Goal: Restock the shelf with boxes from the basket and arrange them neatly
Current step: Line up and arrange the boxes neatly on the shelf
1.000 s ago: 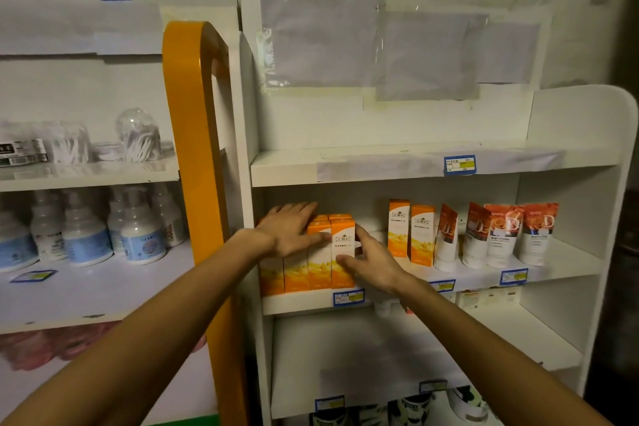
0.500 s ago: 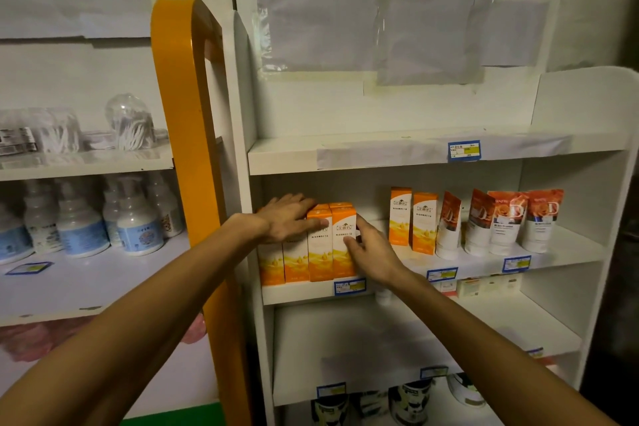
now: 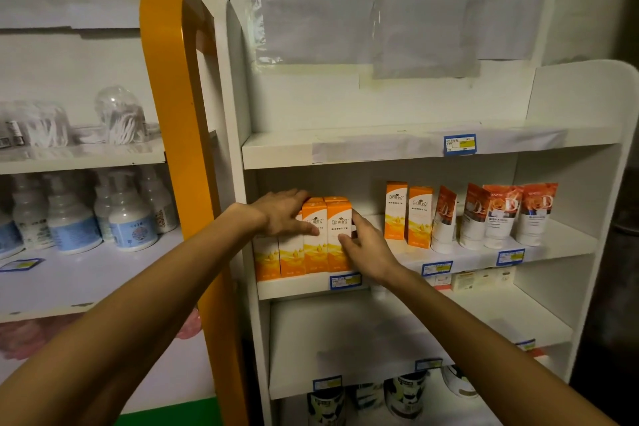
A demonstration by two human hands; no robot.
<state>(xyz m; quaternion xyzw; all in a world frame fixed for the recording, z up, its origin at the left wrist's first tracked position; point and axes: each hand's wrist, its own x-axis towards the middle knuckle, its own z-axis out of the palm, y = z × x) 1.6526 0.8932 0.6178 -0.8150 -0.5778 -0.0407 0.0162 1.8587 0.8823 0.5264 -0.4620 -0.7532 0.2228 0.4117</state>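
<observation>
head view: the step in hand looks like squaring up the block of orange boxes [image 3: 313,239] at the left end of the middle shelf [image 3: 484,258], near its front edge. the left hand [image 3: 283,213] lies spread over the block's top left, thumb on a box front. the right hand [image 3: 366,245] presses its right side, fingers nearly straight. next, probably close the gap to the two orange boxes [image 3: 408,214] standing apart; no basket is in view.

Both your bare forearms reach forward and up, converging toward the middle. Your left hand [image 3: 283,213] lies palm-down, fingers extended, thumb stretched rightward. Your right hand [image 3: 368,245] angles inward, fingers straight, thumb forward.
</observation>
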